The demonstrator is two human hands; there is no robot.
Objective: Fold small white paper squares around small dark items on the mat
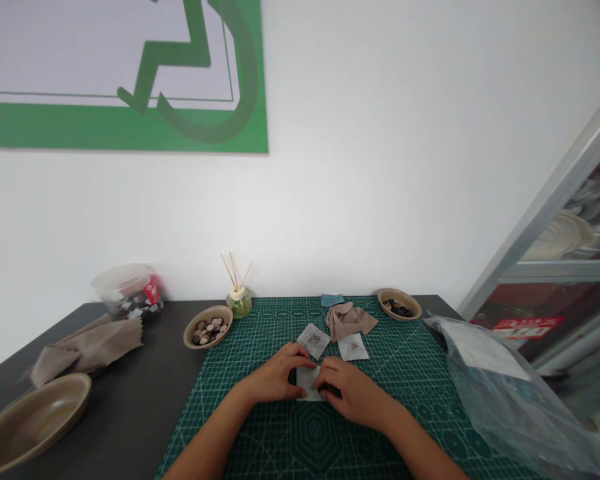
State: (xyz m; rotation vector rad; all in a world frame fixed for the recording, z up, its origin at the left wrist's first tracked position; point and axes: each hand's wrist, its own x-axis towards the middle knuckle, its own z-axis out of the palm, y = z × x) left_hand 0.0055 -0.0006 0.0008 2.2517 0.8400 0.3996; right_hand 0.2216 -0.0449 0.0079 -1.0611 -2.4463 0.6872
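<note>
A thin white square sheet [308, 380], possibly a small pouch, lies on the green cutting mat [260, 433] between my hands. My left hand [280, 375] holds its left edge, thumb at the near corner and forefinger at the far one. On the opposite side, the bent fingers of my right hand [347, 387] pinch the right edge. Just beyond are two similar squares, a tilted one [314, 341] and a straighter one [353, 347], each with a dark smudge in its middle. A crumpled beige cloth [347, 320] lies behind them.
Bowls with dark and pale pieces stand at back left [209, 327] and back right [399, 304]. Further left are a reed diffuser [239, 300], a clear tub [130, 290], another beige cloth [87, 350] and a large bowl [35, 420]. A plastic bag [510, 393] covers the mat's right edge.
</note>
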